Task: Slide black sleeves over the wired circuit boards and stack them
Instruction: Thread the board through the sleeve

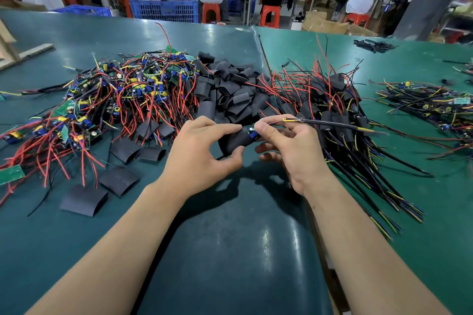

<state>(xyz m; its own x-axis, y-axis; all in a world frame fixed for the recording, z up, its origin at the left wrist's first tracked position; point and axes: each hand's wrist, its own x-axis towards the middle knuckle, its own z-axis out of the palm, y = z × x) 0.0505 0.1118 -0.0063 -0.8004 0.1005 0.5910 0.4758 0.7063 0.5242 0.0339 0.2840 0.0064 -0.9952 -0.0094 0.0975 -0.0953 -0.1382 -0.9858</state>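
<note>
My left hand [202, 153] pinches a black sleeve [236, 141] between thumb and fingers above the green table. My right hand [291, 151] grips the wired circuit board [253, 133] whose blue part sticks out of the sleeve's right end; its black and yellow wires [330, 124] trail off to the right. A heap of bare wired boards [122, 94] lies at the left. Loose black sleeves [230, 89] are piled in the middle. Sleeved boards [332, 115] are stacked at the right.
Flat sleeves [84, 199] lie scattered at the front left. Another bundle of wired boards [430, 105] lies at the far right. A seam [261, 48] divides the two table mats. Blue crates [163, 5], red stools and seated people are beyond the far edge.
</note>
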